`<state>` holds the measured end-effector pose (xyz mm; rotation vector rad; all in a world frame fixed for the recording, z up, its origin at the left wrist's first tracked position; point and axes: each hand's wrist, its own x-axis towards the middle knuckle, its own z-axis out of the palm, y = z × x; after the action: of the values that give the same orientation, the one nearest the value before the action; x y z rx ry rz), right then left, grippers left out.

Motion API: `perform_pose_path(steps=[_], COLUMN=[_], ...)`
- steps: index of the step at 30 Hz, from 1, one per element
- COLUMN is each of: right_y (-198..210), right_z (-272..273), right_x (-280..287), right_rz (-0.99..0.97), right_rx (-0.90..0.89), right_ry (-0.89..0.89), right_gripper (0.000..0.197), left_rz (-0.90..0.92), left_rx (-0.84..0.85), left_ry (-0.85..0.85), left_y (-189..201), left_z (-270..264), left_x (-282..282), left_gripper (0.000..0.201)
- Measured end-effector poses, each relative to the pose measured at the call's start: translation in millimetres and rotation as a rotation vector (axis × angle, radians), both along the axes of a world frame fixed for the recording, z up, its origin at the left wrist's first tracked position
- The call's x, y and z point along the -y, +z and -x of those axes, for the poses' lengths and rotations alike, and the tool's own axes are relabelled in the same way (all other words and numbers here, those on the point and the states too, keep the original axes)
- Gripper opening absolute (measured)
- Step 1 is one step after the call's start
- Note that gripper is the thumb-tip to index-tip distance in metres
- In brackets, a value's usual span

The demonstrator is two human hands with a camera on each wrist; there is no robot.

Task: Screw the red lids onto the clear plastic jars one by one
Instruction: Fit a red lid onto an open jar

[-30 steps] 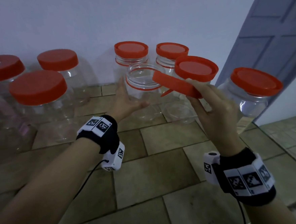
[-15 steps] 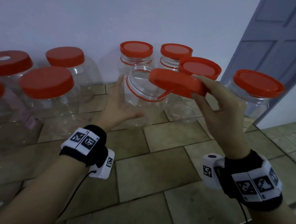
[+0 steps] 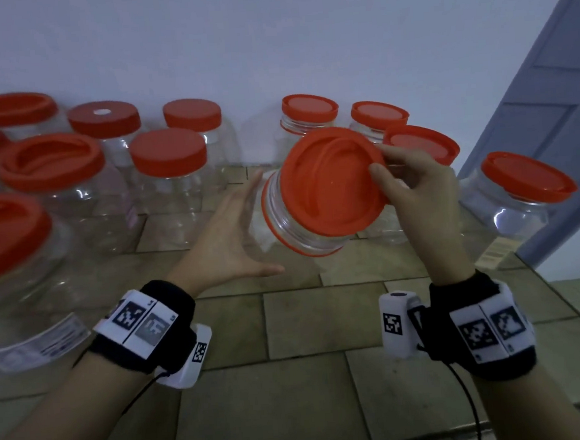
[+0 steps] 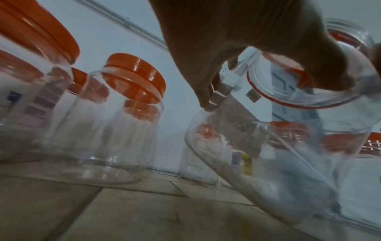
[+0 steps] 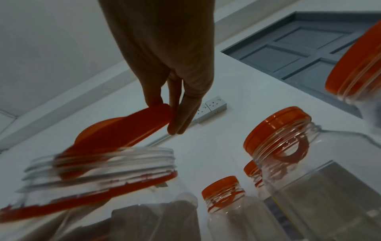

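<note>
Right in the middle of the tiled floor (image 3: pixel 220 327), the person has one clear jar (image 3: pixel 292 226) tipped toward them, mouth up and to the right. The left hand (image 3: pixel 225 245) is spread pretty wide against the jar's side, fingers mostly straight with the thumb sticking out underneath, so it's more propping the jar than clutching it. The right hand (image 3: pixel 417 190) pinches the edge of a red lid (image 3: pixel 330 179) between thumb and fingertips and holds it over the jar's mouth; from the right wrist view the lid (image 5: pixel 123 130) sits tilted on the threaded neck, one side lifted, so it's not seated. Both wrists wear black bands with printed square markers. Around the jar there are lots of other clear jars with red lids on: a bunch on the left (image 3: pixel 167 159) and a few on the right (image 3: pixel 519 183), lined up near a pale wall (image 3: pixel 268 32). A grey-blue panelled door (image 3: pixel 549 115) stands on the right, and the right wrist view picks up white wall sockets (image 5: pixel 212 106).
</note>
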<state>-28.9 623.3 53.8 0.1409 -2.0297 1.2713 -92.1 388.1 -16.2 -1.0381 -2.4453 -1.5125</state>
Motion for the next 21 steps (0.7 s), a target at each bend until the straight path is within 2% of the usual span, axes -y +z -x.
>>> perform_pose_path(steps=[10, 18, 21], right_y=[-12.3, -10.3, -3.4], right_z=[-3.1, -13.3, -20.9], right_x=[34.9, 45.0, 36.1], right_rz=[-0.044, -0.103, -0.204], right_rx=[0.235, 0.292, 0.328], right_ry=[0.04, 0.096, 0.278], right_gripper=[0.022, 0.018, 0.056], left_rz=[-0.001, -0.012, 0.003], left_rx=[0.04, 0.108, 0.125], left_ry=[0.002, 0.015, 0.045], left_y=[-2.0, -2.5, -1.9], left_z=[-30.7, -50.2, -57.1], left_x=[30.7, 43.2, 48.3], left_gripper=[0.122, 0.132, 0.127])
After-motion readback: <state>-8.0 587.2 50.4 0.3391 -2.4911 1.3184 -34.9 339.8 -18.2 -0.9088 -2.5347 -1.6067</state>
